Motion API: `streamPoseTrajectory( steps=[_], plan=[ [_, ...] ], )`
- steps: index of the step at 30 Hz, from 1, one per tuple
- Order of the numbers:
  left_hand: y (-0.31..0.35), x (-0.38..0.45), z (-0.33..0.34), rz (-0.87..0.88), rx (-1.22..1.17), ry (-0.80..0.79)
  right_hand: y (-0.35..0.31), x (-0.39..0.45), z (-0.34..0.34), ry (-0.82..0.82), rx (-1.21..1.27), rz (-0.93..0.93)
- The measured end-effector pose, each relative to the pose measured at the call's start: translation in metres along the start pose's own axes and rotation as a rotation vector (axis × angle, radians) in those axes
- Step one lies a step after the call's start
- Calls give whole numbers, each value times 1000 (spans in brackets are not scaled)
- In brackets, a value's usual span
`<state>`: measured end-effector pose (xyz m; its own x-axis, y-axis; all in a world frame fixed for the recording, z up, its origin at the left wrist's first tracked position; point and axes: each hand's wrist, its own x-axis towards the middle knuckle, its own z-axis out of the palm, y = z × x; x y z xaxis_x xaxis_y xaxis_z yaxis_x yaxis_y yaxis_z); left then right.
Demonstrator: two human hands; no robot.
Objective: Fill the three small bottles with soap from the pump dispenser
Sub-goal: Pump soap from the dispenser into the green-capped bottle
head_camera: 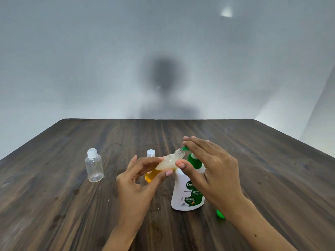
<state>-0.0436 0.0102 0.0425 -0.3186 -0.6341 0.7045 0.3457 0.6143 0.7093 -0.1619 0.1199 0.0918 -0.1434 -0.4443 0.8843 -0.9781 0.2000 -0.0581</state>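
Soft, dim light; a blurred shadow (164, 82) darkens the wall (72, 60); edges bow from wide-angle distortion.

A dark wood-grain desk (253, 160) is carrying an empty capped clear bottle (94, 166), a capped bottle of amber soap (150, 175), a white-and-green pump dispenser (188, 192) and a green cap (220, 214) lying just right of the dispenser.

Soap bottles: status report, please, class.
Left hand holds open bottle tilted at pump spout. Right hand on pump. One bottle empty, capped. Nothing blocking.
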Motion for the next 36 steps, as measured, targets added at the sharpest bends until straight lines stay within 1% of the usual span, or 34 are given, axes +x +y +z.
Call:
streamPoseTrajectory(
  steps=[7,11,17,24,29,36],
  plan=[
    [0,0,1,-7,-3,-22,-3,0,3,-19,-33,28],
    [2,0,0,-8,4,-21,1,2,-1,-36,-21,2],
    [1,0,1,-17,-18,-24,-2,-2,3,-11,-29,31],
    [1,0,0,-25,-1,-16,2,4,-2,-45,-3,-1],
    [1,-1,2,-37,-1,-5,-2,-5,2,-21,-24,33],
    [1,0,0,-48,9,3,0,3,-2,-34,-24,16]
  ],
)
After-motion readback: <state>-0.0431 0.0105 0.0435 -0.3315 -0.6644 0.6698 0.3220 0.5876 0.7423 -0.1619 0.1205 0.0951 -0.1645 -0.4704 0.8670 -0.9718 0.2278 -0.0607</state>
